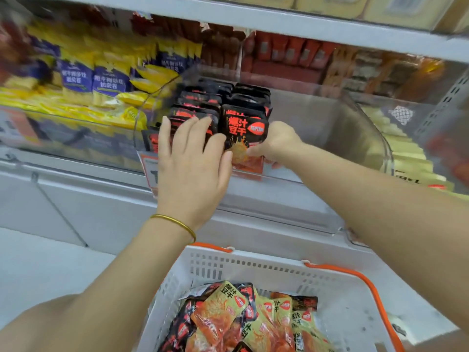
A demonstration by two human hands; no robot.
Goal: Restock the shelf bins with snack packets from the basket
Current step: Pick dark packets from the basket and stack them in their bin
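A clear plastic shelf bin (355, 128) holds two rows of black-and-red snack packets (203, 102) in its left part. My right hand (276, 143) grips the bottom of the front black packet (245, 130) of the right row, standing it upright. My left hand (190, 163) lies flat with fingers spread against the front of the left row, its thumb touching the held packet. Below, a white basket (337, 295) with orange handles holds several yellow and black snack packets (248, 318).
A neighbouring bin on the left holds yellow and blue packets (101, 82). Red and brown packets (291, 52) stand behind. Another bin with yellow packets (406, 153) is at the right. A white shelf ledge (101, 199) runs below the bins.
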